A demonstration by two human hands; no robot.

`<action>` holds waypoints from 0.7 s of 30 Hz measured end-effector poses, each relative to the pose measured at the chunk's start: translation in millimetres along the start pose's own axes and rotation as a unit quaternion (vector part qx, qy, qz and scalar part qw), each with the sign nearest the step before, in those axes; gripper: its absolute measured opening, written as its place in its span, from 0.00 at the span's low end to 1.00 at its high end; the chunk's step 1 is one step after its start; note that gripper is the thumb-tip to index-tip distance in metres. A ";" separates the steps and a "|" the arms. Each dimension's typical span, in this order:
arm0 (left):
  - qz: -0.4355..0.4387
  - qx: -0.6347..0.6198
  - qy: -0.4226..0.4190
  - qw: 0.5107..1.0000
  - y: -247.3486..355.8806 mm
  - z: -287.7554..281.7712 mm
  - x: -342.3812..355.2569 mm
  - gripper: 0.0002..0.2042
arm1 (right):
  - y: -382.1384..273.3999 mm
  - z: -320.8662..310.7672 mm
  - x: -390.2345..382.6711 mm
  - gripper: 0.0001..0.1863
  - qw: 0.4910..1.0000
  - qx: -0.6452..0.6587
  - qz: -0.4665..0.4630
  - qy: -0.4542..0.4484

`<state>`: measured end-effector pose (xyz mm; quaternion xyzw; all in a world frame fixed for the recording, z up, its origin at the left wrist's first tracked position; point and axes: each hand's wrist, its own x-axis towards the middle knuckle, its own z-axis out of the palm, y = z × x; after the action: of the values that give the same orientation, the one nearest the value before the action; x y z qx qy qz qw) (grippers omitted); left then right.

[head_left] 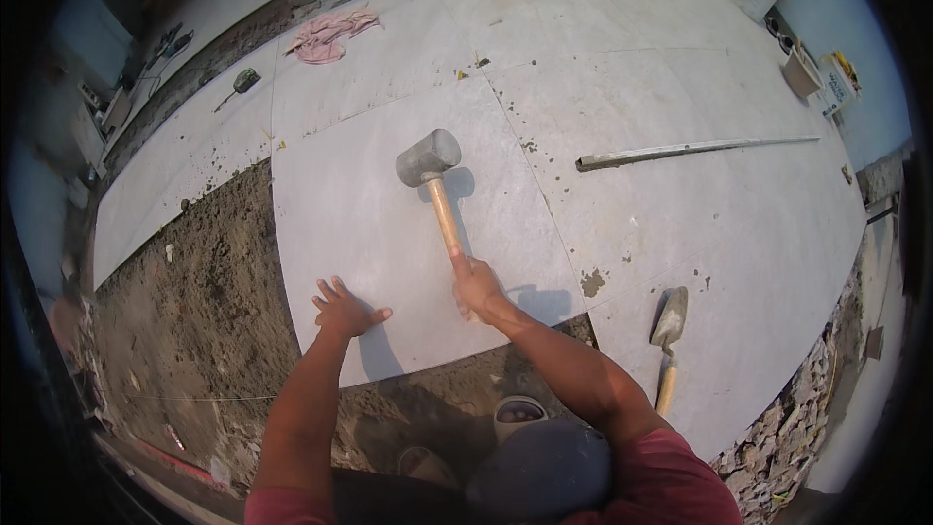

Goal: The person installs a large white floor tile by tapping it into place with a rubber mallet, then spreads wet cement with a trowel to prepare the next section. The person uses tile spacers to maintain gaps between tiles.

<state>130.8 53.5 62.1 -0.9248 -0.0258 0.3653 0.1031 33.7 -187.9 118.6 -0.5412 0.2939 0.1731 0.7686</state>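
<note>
My right hand grips the wooden handle of a rubber mallet, whose grey head hangs just over a large pale grey floor tile. Its shadow falls on the tile beside it. My left hand lies flat, fingers spread, on the near edge of the same tile. The tile rests on a bed of dark mortar, which shows to the left and in front of it.
A trowel with a wooden handle lies on the tiles to the right. A long metal straightedge lies farther back. A pink rag and a second mallet lie at the far left. Rubble lines the right edge; my shoes stand on mortar.
</note>
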 end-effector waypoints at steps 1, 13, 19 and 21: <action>-0.002 0.004 0.011 1.000 0.2 -1.9 1.2 0.69 | -3.3 -6.8 -1.9 0.30 0.999 0.011 -0.031 -0.011; 0.037 -0.022 0.017 0.999 -8.2 5.8 11.4 0.69 | 47.5 -13.1 -64.5 0.28 0.997 0.001 -0.036 0.071; 0.063 -0.040 0.035 0.997 -19.8 13.0 21.3 0.71 | 41.0 -42.8 -95.7 0.31 0.988 0.077 -0.096 -0.091; 0.078 -0.051 0.046 0.995 -23.4 14.8 24.6 0.71 | 27.8 -51.2 -102.1 0.30 0.976 0.073 -0.205 0.004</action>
<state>139.4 82.0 40.0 -0.9437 0.0325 0.3279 0.0279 -74.4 -220.5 151.2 -0.5334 0.1916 -0.0128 0.8238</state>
